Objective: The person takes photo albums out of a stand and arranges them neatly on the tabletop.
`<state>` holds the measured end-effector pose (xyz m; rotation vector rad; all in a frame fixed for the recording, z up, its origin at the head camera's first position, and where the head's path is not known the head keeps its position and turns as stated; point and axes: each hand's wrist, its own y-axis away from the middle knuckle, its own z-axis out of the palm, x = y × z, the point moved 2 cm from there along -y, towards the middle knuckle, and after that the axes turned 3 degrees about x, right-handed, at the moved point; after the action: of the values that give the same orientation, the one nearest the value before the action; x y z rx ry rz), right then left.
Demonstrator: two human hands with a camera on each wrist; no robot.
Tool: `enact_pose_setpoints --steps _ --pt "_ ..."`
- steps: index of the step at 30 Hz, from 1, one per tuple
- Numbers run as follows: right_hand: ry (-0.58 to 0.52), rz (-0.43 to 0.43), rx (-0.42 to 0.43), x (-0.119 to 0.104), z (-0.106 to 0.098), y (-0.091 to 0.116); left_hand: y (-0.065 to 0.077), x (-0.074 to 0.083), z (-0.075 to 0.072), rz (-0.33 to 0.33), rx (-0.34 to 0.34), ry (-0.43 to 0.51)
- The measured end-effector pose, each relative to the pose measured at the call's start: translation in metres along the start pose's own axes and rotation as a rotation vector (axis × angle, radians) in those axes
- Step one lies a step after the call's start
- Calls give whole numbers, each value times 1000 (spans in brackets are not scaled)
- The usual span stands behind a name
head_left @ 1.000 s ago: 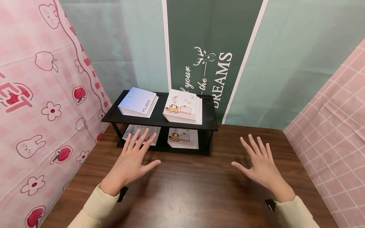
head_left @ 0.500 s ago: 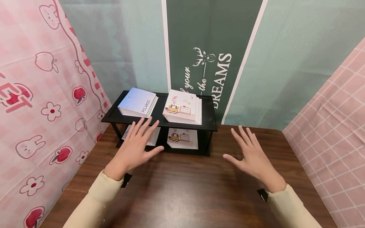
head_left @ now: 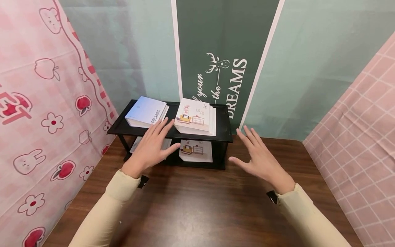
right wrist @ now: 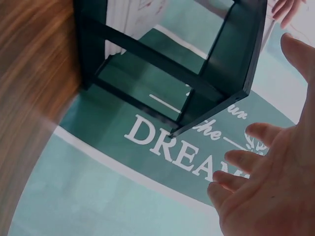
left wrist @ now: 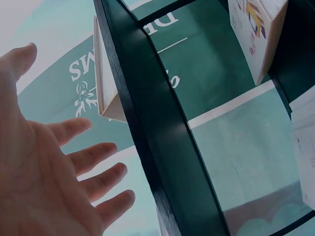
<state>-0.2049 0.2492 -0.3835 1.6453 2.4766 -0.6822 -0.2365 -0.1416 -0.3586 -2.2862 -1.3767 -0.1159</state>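
Observation:
On the wooden table stands a black two-tier shelf (head_left: 226, 127). Its top board carries a blue photo album (head_left: 144, 109) marked POLAROID and a white album (head_left: 192, 118) with a room drawing on its cover. A similar white album (head_left: 197, 151) lies on the lower tier. Left of it, another album (head_left: 135, 144) is largely hidden behind my left hand (head_left: 150, 149). That hand hovers at the shelf's front left, fingers spread and holding nothing. My right hand (head_left: 260, 157) is off the shelf's right end, palm turned inward and fingers extended; the right wrist view shows it apart from the frame.
A brown wooden table (head_left: 188, 206) spreads in front of the shelf. A green cloth (head_left: 228, 27) with white lettering hangs behind it. Pink patterned cloth (head_left: 34, 113) lines the left side, and pink checked cloth (head_left: 361, 137) the right.
Both hands have moved forward toward the shelf. The left now overlaps its front edge, and the right has also come inward, left toward the shelf's end. The albums have stayed put.

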Motion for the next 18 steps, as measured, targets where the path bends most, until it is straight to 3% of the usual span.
enact_pose_setpoints --steps 9,18 --pt "-77 -40 8 -17 2 -28 -23 1 3 -62 -22 67" --pt "-130 -32 15 -31 5 -50 -42 1 7 -228 -57 123"
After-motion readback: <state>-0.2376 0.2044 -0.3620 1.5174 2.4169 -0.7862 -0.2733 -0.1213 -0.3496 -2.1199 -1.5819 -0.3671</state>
